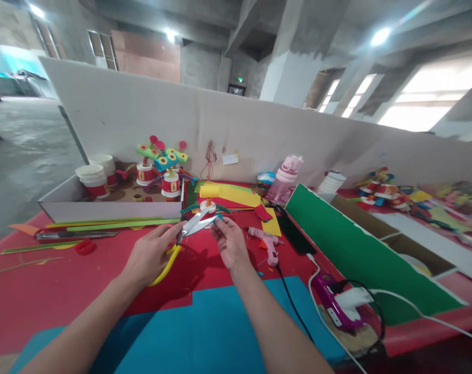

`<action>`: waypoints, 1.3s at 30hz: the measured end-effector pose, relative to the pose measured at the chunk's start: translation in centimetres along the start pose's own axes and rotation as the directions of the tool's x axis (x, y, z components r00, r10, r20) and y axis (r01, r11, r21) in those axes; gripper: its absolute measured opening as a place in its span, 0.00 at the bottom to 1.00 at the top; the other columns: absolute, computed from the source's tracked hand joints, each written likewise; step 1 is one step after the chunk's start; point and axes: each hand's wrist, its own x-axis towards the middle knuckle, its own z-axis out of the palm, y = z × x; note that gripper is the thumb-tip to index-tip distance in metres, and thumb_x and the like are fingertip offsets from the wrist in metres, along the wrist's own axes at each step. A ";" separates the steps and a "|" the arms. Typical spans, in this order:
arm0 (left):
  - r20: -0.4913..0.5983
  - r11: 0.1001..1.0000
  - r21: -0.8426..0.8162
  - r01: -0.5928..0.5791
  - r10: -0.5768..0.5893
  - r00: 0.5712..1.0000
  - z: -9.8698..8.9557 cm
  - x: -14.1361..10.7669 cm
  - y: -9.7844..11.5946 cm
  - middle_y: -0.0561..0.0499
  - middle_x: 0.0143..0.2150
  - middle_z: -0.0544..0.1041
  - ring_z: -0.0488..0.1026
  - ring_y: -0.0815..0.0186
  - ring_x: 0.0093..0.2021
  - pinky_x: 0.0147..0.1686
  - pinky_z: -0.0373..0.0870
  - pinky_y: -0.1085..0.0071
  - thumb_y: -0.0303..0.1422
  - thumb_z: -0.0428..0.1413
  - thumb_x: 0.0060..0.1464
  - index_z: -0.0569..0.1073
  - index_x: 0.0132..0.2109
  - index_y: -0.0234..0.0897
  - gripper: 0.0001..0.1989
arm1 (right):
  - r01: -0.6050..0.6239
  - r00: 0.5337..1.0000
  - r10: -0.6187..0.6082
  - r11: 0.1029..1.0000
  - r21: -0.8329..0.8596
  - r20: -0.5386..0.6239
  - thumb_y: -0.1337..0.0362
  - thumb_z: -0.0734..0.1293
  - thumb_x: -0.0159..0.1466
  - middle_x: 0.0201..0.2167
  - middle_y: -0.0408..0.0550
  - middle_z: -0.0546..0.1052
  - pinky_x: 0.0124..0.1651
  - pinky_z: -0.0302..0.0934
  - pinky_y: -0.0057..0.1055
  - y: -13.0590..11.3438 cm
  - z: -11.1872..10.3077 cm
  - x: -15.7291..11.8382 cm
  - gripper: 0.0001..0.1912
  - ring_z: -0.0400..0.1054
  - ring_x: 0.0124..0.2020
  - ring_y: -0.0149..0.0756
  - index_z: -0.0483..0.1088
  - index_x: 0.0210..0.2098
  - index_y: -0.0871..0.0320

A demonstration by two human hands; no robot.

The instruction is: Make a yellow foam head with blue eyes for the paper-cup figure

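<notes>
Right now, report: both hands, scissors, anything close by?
Left hand gripping scissors, blades open. Right hand pinching blue paper. Paper figure just beyond blades.

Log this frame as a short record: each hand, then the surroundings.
left hand: holds yellow-handled scissors, blades parted
right hand: pinches small blue piece at blades
beyond hands: yellow-tube figure
right side: pink glue gun, purple power strip
left side: white box with cups and figures
nearest: blue sheet on red surface
</notes>
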 end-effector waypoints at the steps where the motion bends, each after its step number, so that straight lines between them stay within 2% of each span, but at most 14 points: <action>1: 0.015 1.000 0.015 0.008 -0.009 1.000 0.2 0.0 0.2 0.46 0.50 0.71 0.72 0.60 0.46 0.39 0.69 0.72 0.27 0.46 0.53 0.60 0.61 0.42 0.28 | -0.011 1.000 0.011 1.000 -0.009 0.016 0.65 0.75 0.45 0.22 0.38 0.74 0.32 0.66 0.20 0.2 0.2 -0.2 0.11 0.69 0.25 0.24 0.71 0.27 0.59; 5: 0.064 0.997 0.068 0.024 -0.028 0.998 0.5 -0.1 0.9 0.46 0.46 0.73 0.73 0.60 0.42 0.34 0.68 0.71 0.27 0.44 0.55 0.58 0.62 0.41 0.27 | -0.024 0.999 0.025 1.000 -0.019 0.047 0.65 0.75 0.46 0.21 0.37 0.73 0.32 0.66 0.20 0.9 0.6 -0.7 0.11 0.69 0.25 0.24 0.71 0.26 0.58; 8: 0.106 0.994 0.101 0.037 -0.048 0.993 0.5 -0.1 1.1 0.46 0.42 0.74 0.74 0.61 0.37 0.31 0.66 0.71 0.28 0.43 0.57 0.56 0.63 0.41 0.26 | 0.016 0.997 -0.015 1.000 -0.022 0.072 0.64 0.75 0.46 0.23 0.38 0.74 0.33 0.66 0.21 1.0 0.7 -0.8 0.11 0.69 0.26 0.24 0.71 0.26 0.58; 11: 0.121 0.994 0.102 0.039 -0.051 0.991 0.5 -0.2 1.1 0.46 0.42 0.74 0.74 0.60 0.37 0.30 0.64 0.71 0.31 0.43 0.58 0.56 0.63 0.42 0.25 | 0.062 0.994 -0.059 0.998 -0.030 0.092 0.63 0.75 0.48 0.24 0.39 0.75 0.35 0.65 0.22 1.1 0.7 -0.8 0.10 0.69 0.27 0.25 0.71 0.27 0.58; 15: 0.134 0.994 0.101 0.034 -0.047 0.990 0.6 -0.3 1.3 0.46 0.41 0.74 0.74 0.61 0.36 0.30 0.63 0.71 0.29 0.43 0.58 0.54 0.64 0.42 0.26 | 0.063 0.993 -0.060 0.998 -0.024 0.098 0.64 0.75 0.48 0.24 0.38 0.75 0.35 0.65 0.22 1.2 0.6 -0.8 0.09 0.69 0.27 0.24 0.71 0.27 0.57; 22: 0.134 0.996 0.083 0.040 -0.051 0.990 0.8 -0.2 1.3 0.45 0.42 0.75 0.75 0.60 0.36 0.30 0.64 0.71 0.28 0.44 0.57 0.56 0.63 0.41 0.26 | 0.083 0.992 -0.076 0.994 -0.064 0.103 0.65 0.74 0.49 0.25 0.38 0.75 0.34 0.64 0.21 1.1 0.7 -1.0 0.08 0.68 0.26 0.23 0.72 0.27 0.57; 39: 0.122 0.998 0.052 0.038 -0.044 0.992 0.7 -0.4 1.3 0.45 0.42 0.76 0.76 0.61 0.35 0.29 0.64 0.72 0.31 0.43 0.59 0.58 0.62 0.41 0.24 | 0.074 0.992 -0.063 0.992 -0.105 0.108 0.64 0.74 0.49 0.25 0.38 0.76 0.34 0.63 0.21 1.3 0.3 -0.7 0.09 0.68 0.26 0.24 0.72 0.27 0.57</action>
